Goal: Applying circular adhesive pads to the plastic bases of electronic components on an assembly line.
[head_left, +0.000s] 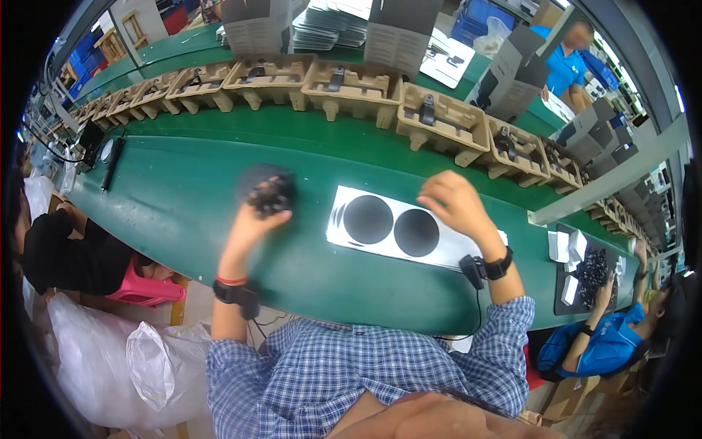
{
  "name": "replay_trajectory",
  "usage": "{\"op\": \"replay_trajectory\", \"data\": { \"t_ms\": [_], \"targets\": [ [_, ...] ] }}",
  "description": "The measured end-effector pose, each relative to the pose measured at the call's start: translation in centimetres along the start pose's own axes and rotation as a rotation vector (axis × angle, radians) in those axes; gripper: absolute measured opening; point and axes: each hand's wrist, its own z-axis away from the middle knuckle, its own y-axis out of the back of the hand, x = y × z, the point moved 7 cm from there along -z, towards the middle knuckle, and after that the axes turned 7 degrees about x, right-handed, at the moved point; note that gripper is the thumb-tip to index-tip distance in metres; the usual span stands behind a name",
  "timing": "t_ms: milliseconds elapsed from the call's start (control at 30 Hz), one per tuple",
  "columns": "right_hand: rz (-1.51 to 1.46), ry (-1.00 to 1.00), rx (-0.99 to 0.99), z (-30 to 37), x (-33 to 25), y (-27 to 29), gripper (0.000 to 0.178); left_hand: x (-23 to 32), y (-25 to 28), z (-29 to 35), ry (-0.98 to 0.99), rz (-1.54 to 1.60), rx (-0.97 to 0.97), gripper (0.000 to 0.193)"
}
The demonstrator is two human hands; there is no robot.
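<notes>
My left hand (251, 225) is over the bench, blurred by motion, its fingers closed round a cluster of small black parts (270, 194). Behind that cluster shows a dark grey round shape (252, 175), too smeared to make out. To the right lies a white rectangular panel (338, 235) bearing two large black discs, a left disc (368, 219) and a right disc (417, 233). Above the panel's right part is my right hand (461, 208), fingers loosely bent and apart, with nothing visible in them. Its fingertips are near the right disc; whether they touch is unclear.
A row of brown moulded trays (352, 91) holding black parts runs along the bench's far side. Grey boxes (402, 36) stand behind it. On the right, a co-worker's hand (604, 296) reaches a dark mat (564, 282) with black parts. A black rod-shaped tool (112, 164) lies left.
</notes>
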Motion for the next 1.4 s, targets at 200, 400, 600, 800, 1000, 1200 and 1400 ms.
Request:
{"op": "replay_trajectory", "data": {
  "t_ms": [200, 400, 600, 800, 1000, 1200, 1400],
  "targets": [
    [-0.17, -0.1, -0.18, 2.4, 1.1, -3.8, 0.022, 4.2, -8.0, 3.0, -0.327, -0.279, 0.148, 0.1],
    [-0.163, -0.09, -0.139, 4.1, 0.9, -5.4, 0.027, 11.4, -15.5, 8.8, -1.015, -0.553, 0.012, 0.054],
    [-0.124, -0.066, -0.201, 5.0, 1.1, -3.5, 0.028, 3.4, -22.8, 5.9, -0.681, -0.834, -0.381, 0.094],
    [-0.209, 0.053, -0.153, 6.5, 0.0, 5.9, 0.022, 3.3, -22.9, 6.3, -0.687, -0.911, -0.306, 0.091],
    [-0.217, -0.192, 0.586, 10.2, 2.7, 18.9, 0.024, 5.7, -21.7, 7.3, -0.742, -0.792, -0.203, 0.069],
    [-0.31, -0.232, 0.834, 13.4, 4.6, 21.9, 0.017, 6.3, -6.9, 9.5, -0.767, -1.058, 0.248, 0.015],
    [-0.308, -0.279, 0.811, 13.4, 5.0, 20.9, 0.015, 6.8, -4.4, 3.2, -0.577, -0.922, 0.082, 0.034]
  ]
}}
